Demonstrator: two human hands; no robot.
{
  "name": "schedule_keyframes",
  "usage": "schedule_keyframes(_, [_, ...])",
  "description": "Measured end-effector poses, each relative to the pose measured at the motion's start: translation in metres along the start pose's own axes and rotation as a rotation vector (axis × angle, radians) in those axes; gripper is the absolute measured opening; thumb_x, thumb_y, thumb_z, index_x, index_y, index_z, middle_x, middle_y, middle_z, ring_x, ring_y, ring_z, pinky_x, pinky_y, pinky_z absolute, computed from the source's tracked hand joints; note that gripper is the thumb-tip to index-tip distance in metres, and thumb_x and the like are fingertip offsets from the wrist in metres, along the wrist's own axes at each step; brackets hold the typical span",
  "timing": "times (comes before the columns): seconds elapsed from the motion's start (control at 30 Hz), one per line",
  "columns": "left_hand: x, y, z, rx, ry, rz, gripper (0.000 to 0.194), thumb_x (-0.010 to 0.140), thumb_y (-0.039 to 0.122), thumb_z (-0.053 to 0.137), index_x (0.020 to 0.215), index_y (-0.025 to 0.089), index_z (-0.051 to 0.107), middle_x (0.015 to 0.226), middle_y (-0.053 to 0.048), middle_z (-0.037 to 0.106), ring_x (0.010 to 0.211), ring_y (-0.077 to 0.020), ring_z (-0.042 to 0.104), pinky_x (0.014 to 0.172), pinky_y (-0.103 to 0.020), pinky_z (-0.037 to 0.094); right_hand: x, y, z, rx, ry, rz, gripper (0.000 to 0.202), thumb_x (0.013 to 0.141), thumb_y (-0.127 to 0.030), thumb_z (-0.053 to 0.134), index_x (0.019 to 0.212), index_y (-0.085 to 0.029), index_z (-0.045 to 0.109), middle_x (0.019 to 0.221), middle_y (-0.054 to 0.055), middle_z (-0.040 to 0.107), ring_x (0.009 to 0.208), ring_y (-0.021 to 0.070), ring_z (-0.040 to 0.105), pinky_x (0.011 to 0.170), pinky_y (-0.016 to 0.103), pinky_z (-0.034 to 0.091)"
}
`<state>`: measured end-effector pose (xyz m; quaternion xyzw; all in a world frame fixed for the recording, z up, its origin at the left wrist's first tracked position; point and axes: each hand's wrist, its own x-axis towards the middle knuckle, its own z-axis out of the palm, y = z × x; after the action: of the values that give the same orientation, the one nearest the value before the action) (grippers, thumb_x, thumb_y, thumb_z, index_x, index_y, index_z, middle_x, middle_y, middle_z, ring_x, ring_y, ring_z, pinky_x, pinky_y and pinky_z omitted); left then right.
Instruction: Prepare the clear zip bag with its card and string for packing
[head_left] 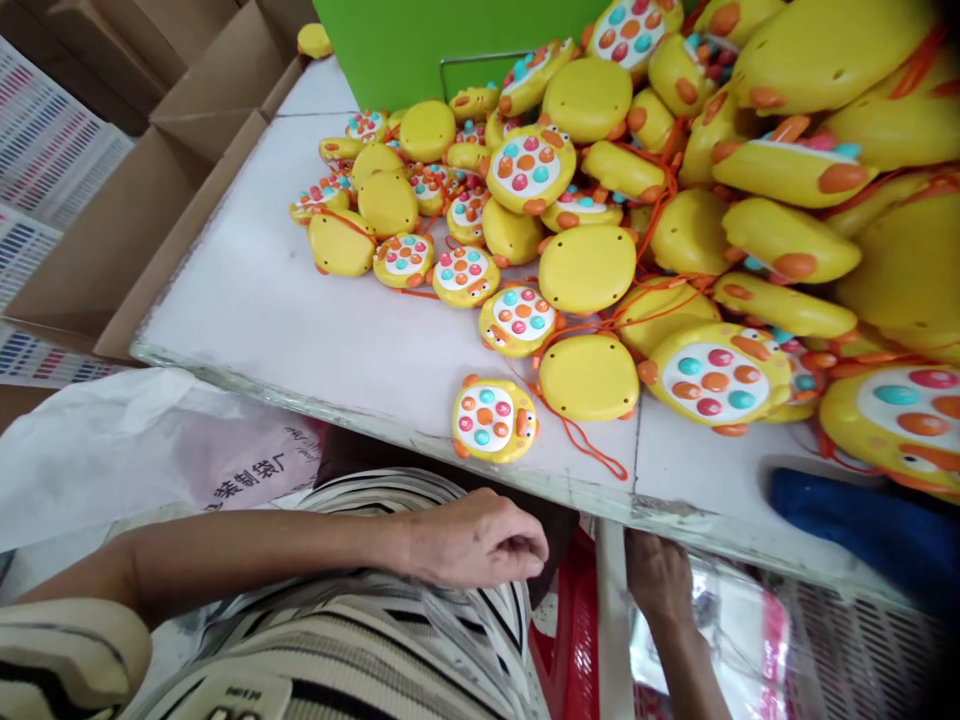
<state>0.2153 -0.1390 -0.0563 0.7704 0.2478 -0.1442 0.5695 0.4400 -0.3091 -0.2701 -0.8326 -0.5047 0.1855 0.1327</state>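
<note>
My left hand (484, 540) rests over my lap below the table edge, its fingers curled into a loose fist; nothing shows in it. Beneath the table's front edge is my right hand (660, 575), its fingers hidden by the tabletop. It is near a clear plastic bag (709, 630). On the table just above my left hand lies a yellow duck-shaped toy (493, 420), its coloured buttons facing up. Next to it another duck toy (589, 377) lies back side up, with an orange cord loop (596, 452) trailing toward the edge.
A large pile of duck toys (589, 100) covers the table's right and back, cords tangled among them. A green box (390, 50) stands behind. Open cardboard boxes (142, 210) line the left. A dark blue object (847, 525) lies at right; a red stool (574, 640) is below.
</note>
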Motion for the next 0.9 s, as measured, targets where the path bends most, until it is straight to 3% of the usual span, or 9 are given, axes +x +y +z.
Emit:
schedule_keyframes(0.17, [-0.013, -0.014, -0.008, -0.049, 0.078, -0.065, 0.023, 0.084, 0.018, 0.051, 0.096, 0.01, 0.068, 0.086, -0.006, 0.072, 0.072, -0.0121, 0.062, 0.065, -0.018, 0.042, -0.01, -0.002, -0.01, 0.031, 0.048, 0.006, 0.031, 0.077, -0.041, 0.043, 0.069, -0.018, 0.061, 0.07, 0.012, 0.065, 0.072, 0.0269, 0.06, 0.076, 0.04, 0.043])
schedule_keyframes(0.4, [-0.013, -0.025, -0.007, -0.048, 0.105, -0.106, 0.024, 0.084, 0.02, 0.049, 0.095, 0.011, 0.068, 0.084, -0.006, 0.071, 0.071, -0.0121, 0.06, 0.064, -0.019, 0.042, -0.04, -0.019, -0.026, 0.06, 0.251, 0.275, 0.047, 0.078, -0.052, 0.043, 0.096, -0.013, 0.064, 0.071, 0.01, 0.066, 0.062, 0.023, 0.06, 0.063, 0.032, 0.043])
schedule_keyframes(0.53, [-0.013, -0.026, -0.007, -0.036, 0.101, -0.108, 0.024, 0.084, 0.02, 0.049, 0.094, 0.009, 0.068, 0.084, -0.007, 0.07, 0.07, -0.0117, 0.059, 0.064, -0.018, 0.042, -0.047, -0.024, -0.033, 0.135, 0.208, 0.497, 0.047, 0.076, -0.051, 0.048, 0.104, -0.016, 0.063, 0.053, 0.003, 0.06, 0.052, 0.022, 0.058, 0.059, 0.03, 0.043])
schedule_keyframes(0.63, [-0.013, -0.026, -0.006, -0.04, 0.11, -0.118, 0.024, 0.084, 0.021, 0.048, 0.094, 0.01, 0.068, 0.083, -0.006, 0.07, 0.07, -0.0114, 0.059, 0.065, -0.018, 0.042, -0.051, -0.023, -0.031, 0.139, 0.161, 0.506, 0.048, 0.075, -0.054, 0.045, 0.097, -0.017, 0.065, 0.047, 0.002, 0.057, 0.051, 0.0234, 0.059, 0.054, 0.03, 0.042])
schedule_keyframes(0.8, [-0.012, -0.025, -0.005, -0.03, 0.1, -0.14, 0.025, 0.085, 0.022, 0.048, 0.094, 0.01, 0.068, 0.083, -0.006, 0.07, 0.071, -0.012, 0.059, 0.066, -0.019, 0.043, -0.06, -0.024, -0.019, 0.097, 0.139, 0.507, 0.047, 0.076, -0.054, 0.041, 0.093, -0.019, 0.068, 0.062, 0.008, 0.066, 0.048, 0.0215, 0.055, 0.047, 0.03, 0.037])
schedule_keyframes(0.9, [-0.01, -0.026, -0.004, -0.02, 0.097, -0.139, 0.025, 0.084, 0.022, 0.048, 0.094, 0.01, 0.068, 0.082, -0.006, 0.069, 0.071, -0.012, 0.059, 0.065, -0.019, 0.043, -0.065, -0.024, -0.019, 0.098, 0.175, 0.518, 0.048, 0.077, -0.054, 0.042, 0.096, -0.018, 0.068, 0.075, 0.01, 0.069, 0.054, 0.0217, 0.058, 0.051, 0.03, 0.039])
